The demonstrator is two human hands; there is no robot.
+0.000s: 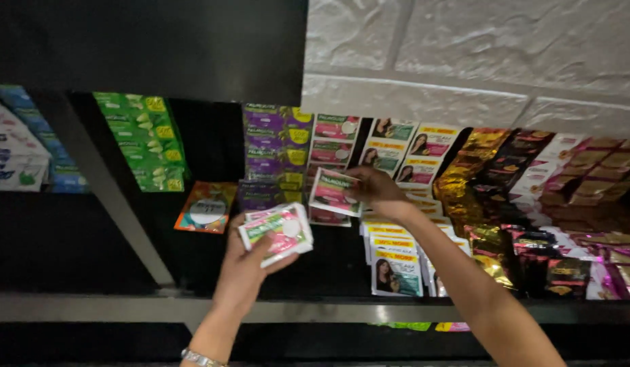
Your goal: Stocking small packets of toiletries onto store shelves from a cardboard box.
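A person's two bare hands work at a dark shop shelf stocked with rows of small sachets. The left hand (250, 261), a metal bracelet (201, 358) on its wrist, is closed around a small stack of white, pink and green sachets (277, 232), held roughly flat with its long side running left to right. Just up and to the right of it, the right hand (376, 190) pinches a single white and pink sachet (334, 192) by its right edge, tilted, over the row of matching pink sachets (334, 139) lying farther back. The right hand is the nearer one to that row; the two hands are close but apart. Left of the left hand lie an orange sachet (207, 207) and green sachets (146, 139); purple sachets (274, 146) sit just beyond it. Right of the right arm are white sachets picturing a woman (395, 272), then gold and maroon sachets (526, 197). The shelf's front edge (111, 309) runs below both wrists, with bare dark shelf between the hands and it.
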